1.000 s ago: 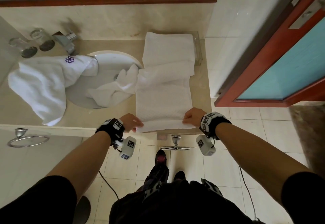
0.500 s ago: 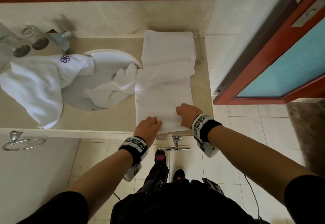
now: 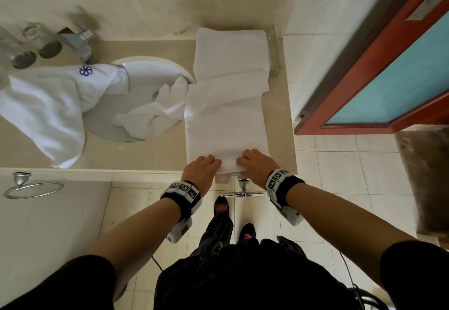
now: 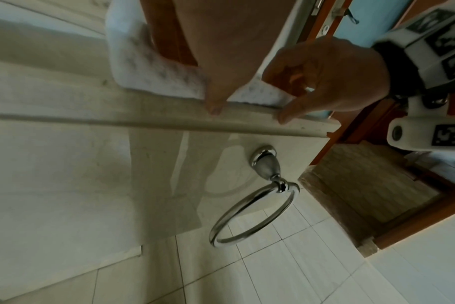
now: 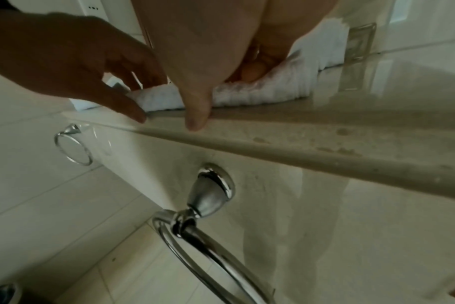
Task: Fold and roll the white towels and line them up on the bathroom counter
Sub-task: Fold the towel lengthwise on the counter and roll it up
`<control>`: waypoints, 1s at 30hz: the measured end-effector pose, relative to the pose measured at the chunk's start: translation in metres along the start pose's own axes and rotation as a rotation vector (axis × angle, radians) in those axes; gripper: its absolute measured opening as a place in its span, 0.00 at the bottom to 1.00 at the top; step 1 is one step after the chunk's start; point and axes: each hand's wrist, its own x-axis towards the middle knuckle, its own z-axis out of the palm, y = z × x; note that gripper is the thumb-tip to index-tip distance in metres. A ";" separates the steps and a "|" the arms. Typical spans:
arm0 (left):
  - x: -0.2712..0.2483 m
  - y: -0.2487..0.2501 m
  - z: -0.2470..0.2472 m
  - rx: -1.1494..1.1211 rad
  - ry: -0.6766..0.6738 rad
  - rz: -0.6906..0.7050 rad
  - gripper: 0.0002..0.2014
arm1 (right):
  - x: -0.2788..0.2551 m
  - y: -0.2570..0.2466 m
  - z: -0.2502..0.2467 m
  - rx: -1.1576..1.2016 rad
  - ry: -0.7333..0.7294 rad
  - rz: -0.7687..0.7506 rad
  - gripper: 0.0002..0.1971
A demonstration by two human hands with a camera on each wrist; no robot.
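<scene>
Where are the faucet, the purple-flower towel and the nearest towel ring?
faucet [image 3: 79, 42], head view, on its metal spout.
purple-flower towel [image 3: 48, 105], head view, mid-cloth.
towel ring [image 4: 252, 216], left wrist view, on the ring's rim.

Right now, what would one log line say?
stage: rolling | left hand, right hand: grip near end of waffle towel | counter edge

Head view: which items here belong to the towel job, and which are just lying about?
Job: waffle towel both hands grip; left hand; right hand; logo towel; crumpled towel in sink; counter.
Idle: glasses; tap; towel ring.
</scene>
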 end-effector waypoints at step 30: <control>0.035 0.017 -0.003 -0.202 -0.158 -0.059 0.18 | 0.010 -0.017 0.007 -0.214 0.000 0.091 0.22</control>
